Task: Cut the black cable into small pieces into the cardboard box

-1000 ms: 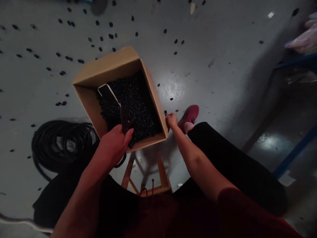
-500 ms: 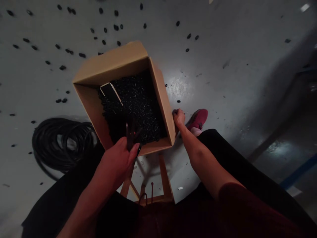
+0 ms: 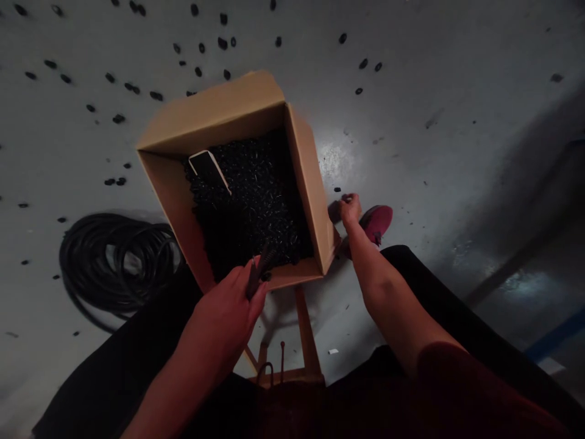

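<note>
My left hand [image 3: 231, 299] is closed around a dark, elongated object [image 3: 256, 274] over the near edge of a cardboard box [image 3: 307, 183]. Its exact kind is too dark to make out. Beside the thumb is a small black ring [image 3: 266, 277]. The box holds a heap of small black rings [image 3: 256, 195], with a dark flat piece edged in white [image 3: 209, 166] lying among them. My right hand [image 3: 350, 208] is down by the floor, just right of the box, fingers pinched together. What they hold, if anything, is hidden. One black ring [image 3: 337, 189] lies close to those fingers.
A coil of black hose [image 3: 86, 262] rests on the grey floor at the left. Several loose black rings [image 3: 222, 43] are scattered beyond the box. My red shoe [image 3: 378, 221] is right of my right hand. A wooden stool frame [image 3: 305, 323] stands below the box.
My right hand has moved away from the box's side, to the right across the floor. My left hand has shifted right along the box's near edge, still gripping the dark object.
</note>
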`<act>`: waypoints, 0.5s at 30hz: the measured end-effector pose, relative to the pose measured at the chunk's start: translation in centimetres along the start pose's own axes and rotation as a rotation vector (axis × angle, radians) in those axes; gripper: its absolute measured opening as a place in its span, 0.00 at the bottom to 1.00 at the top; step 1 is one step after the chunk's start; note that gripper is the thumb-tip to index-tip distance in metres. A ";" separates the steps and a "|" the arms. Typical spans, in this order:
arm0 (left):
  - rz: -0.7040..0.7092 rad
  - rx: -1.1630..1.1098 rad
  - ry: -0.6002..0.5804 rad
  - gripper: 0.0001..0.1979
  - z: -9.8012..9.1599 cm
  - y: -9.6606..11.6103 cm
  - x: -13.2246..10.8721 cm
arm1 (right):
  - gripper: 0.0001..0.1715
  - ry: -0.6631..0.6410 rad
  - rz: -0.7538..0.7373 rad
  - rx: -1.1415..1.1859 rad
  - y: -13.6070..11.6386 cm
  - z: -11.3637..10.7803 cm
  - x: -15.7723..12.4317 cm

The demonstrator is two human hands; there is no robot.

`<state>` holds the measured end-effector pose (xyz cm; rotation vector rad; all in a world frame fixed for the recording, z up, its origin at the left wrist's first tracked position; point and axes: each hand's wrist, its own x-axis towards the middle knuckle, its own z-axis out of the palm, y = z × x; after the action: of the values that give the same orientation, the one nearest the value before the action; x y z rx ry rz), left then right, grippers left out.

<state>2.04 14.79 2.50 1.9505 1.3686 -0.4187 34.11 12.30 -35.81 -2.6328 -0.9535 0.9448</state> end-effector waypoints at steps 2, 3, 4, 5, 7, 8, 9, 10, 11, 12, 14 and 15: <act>-0.015 -0.010 0.024 0.22 0.3 0.0 -0.2 | 0.23 0.026 -0.080 0.000 -1.6 0.4 1.3; -0.020 -0.017 0.033 0.22 0.4 0.1 -0.3 | 0.23 0.023 -0.093 -0.024 -2.3 0.5 1.8; -0.027 -0.023 0.035 0.22 0.5 0.2 -0.3 | 0.22 0.010 -0.100 -0.049 -2.8 0.7 2.1; -0.035 -0.029 0.030 0.22 0.5 0.3 -0.4 | 0.20 -0.003 -0.103 -0.073 -3.1 0.8 2.4; -0.055 -0.044 0.007 0.23 0.3 0.6 -0.3 | 0.17 -0.023 -0.096 -0.105 -3.5 0.9 2.6; -0.060 -0.056 -0.010 0.23 0.1 0.7 -0.2 | 0.17 -0.028 -0.093 -0.106 -3.6 0.9 2.6; -0.065 -0.070 -0.024 0.23 -0.2 0.8 -0.1 | 0.16 -0.033 -0.086 -0.097 -3.9 0.9 2.8; -0.069 -0.088 -0.037 0.23 -0.5 0.9 0.1 | 0.15 -0.039 -0.077 -0.082 -4.3 0.9 3.0; -0.074 -0.105 -0.046 0.23 -0.9 0.9 0.2 | 0.15 -0.050 -0.071 -0.063 -4.9 1.0 3.3; -0.082 -0.120 -0.055 0.22 -1.2 0.9 0.4 | 0.14 -0.065 -0.072 -0.046 -5.7 1.0 3.8; -0.106 -0.141 -0.069 0.22 -1.6 0.7 0.6 | 0.12 -0.093 -0.106 -0.035 -7.8 1.3 4.9; -0.115 -0.148 -0.073 0.22 -1.6 0.5 0.7 | 0.12 -0.094 -0.129 -0.046 -8.9 1.5 5.5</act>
<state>2.56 16.32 3.41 1.7262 1.4281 -0.4262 31.85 22.60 -36.46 -2.5475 -1.1652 1.0350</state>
